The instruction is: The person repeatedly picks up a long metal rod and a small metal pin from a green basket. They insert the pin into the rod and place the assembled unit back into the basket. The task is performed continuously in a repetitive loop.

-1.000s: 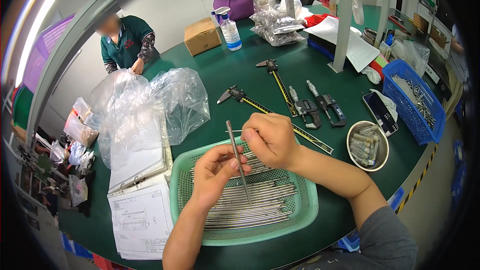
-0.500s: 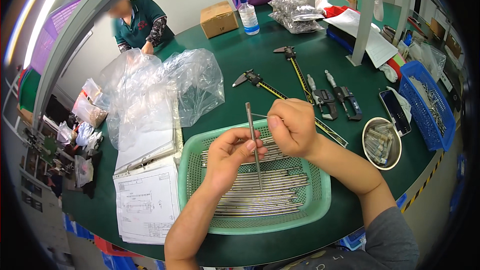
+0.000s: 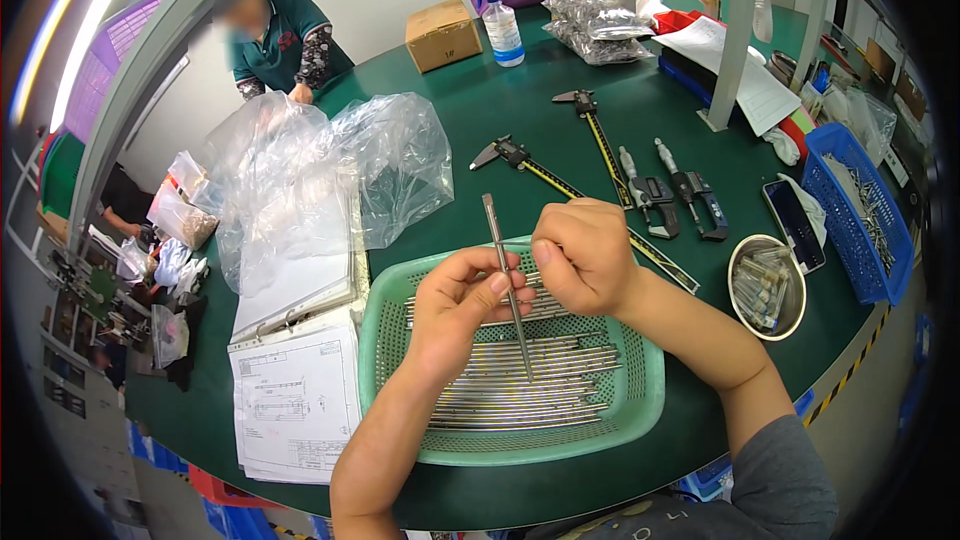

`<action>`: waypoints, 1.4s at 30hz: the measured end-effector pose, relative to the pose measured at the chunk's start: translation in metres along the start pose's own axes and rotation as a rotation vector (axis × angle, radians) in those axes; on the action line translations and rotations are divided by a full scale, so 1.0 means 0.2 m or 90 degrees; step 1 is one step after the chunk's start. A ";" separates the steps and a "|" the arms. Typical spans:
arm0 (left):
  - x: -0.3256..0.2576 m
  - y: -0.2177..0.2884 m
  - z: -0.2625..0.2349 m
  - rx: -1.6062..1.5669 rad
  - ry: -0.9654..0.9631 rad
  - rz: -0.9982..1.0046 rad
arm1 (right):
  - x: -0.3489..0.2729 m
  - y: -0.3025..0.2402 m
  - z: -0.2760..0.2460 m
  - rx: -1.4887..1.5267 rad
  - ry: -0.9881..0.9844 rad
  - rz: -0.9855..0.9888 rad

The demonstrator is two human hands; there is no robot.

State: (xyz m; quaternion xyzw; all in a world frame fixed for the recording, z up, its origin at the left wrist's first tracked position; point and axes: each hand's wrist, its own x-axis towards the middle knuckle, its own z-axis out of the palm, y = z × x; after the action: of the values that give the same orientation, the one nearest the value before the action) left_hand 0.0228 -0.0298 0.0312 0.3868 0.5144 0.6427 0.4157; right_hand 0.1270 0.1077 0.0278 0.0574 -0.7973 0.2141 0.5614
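Observation:
Between the fingertips of my left hand (image 3: 450, 310), a slim metal rod (image 3: 495, 228) stands at a slant, its upper end leaning left. My right hand (image 3: 585, 258) is closed in a pinch on a thin metal pin (image 3: 517, 243), whose tip meets the side of the rod in its upper part. The pin's other end is hidden in the fist. Both hands are above a green plastic basket (image 3: 640, 410). Many similar metal rods (image 3: 520, 390) lie side by side in it, in two groups.
Calipers (image 3: 535, 168), a second caliper (image 3: 600, 140) and two micrometers (image 3: 650, 195) lie beyond my right hand. A metal bowl of small tubes (image 3: 765, 285), a phone (image 3: 795, 225) and a blue basket (image 3: 850, 210) stand right. Left are a binder with drawings (image 3: 295, 400) and plastic bags (image 3: 390, 160). A co-worker (image 3: 290, 35) stands behind.
The rod in my left hand leans slightly more to the left at its top. My right hand keeps its pinch on the pin. At the back, another person's hand has left the view.

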 end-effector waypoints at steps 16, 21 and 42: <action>0.00 0.01 0.00 -0.031 0.006 0.001 | -0.01 0.01 -0.01 0.004 0.014 -0.014; 0.00 0.00 -0.01 -0.014 -0.006 0.004 | 0.00 0.00 0.00 -0.005 0.005 -0.004; 0.00 0.00 -0.01 -0.029 -0.002 0.006 | 0.00 0.01 0.00 0.001 0.013 -0.027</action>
State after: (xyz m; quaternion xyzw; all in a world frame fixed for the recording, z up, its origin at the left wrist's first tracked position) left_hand 0.0215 -0.0308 0.0299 0.3804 0.4975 0.6554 0.4221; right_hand 0.1261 0.1083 0.0265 0.0724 -0.7899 0.2034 0.5740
